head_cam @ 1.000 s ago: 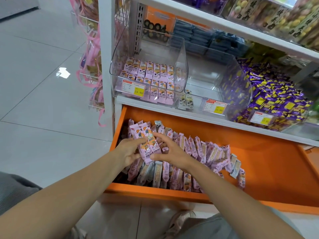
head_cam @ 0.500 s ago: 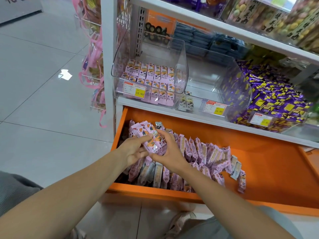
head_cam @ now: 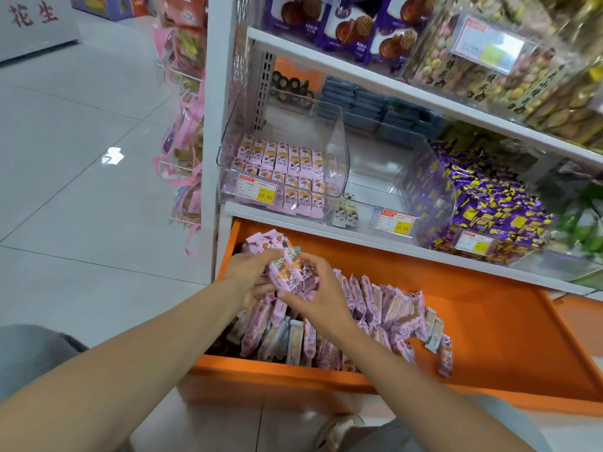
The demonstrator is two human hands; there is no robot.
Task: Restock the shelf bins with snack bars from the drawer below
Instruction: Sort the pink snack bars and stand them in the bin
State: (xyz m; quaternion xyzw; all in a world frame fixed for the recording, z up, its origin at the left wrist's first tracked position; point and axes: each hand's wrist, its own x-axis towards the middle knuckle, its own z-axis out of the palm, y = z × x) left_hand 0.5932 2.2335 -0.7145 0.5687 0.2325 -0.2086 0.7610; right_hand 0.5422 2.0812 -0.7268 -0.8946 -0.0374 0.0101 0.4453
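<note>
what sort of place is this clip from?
Most likely a shop's snack aisle. Price tags sit on clear bins, the shelves are packed with wrapped sweets, and an orange drawer below holds spare snack bars.

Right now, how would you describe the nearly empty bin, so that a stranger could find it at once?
Find the white shelf just above the orange drawer. Of its clear bins, take the second bin from the left. The left bin holds rows of pink bars and the right bin is heaped with purple sweets, while this one holds only some pale packets at its front.
</note>
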